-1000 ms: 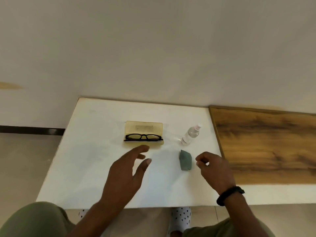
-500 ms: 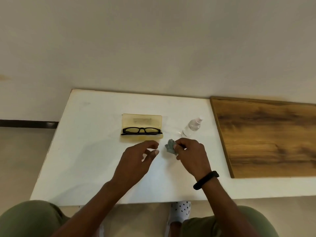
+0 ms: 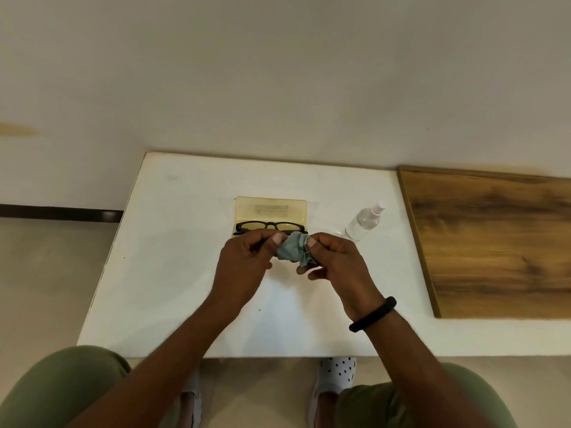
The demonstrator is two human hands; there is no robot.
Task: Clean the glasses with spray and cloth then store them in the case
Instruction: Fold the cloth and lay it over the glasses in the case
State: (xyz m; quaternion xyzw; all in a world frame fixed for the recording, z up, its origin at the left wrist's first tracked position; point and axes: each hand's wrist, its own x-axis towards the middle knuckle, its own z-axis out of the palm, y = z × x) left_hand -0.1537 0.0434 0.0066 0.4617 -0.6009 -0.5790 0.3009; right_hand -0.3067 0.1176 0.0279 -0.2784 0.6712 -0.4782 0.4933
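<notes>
Both bare forearms reach forward and converge, the 2 hands meeting close together. The left hand point(image 3: 244, 267) and the right hand point(image 3: 336, 264) each pinch a crumpled grey-green cloth point(image 3: 290, 250) between thumb and curled fingers, thumbnails facing up. A black band point(image 3: 372, 315) circles the right wrist.

white table point(image 3: 173, 273) against a plain wall point(image 3: 278, 72) — wooden panel point(image 3: 500, 242) (right), beige floor point(image 3: 46, 273).
</notes>
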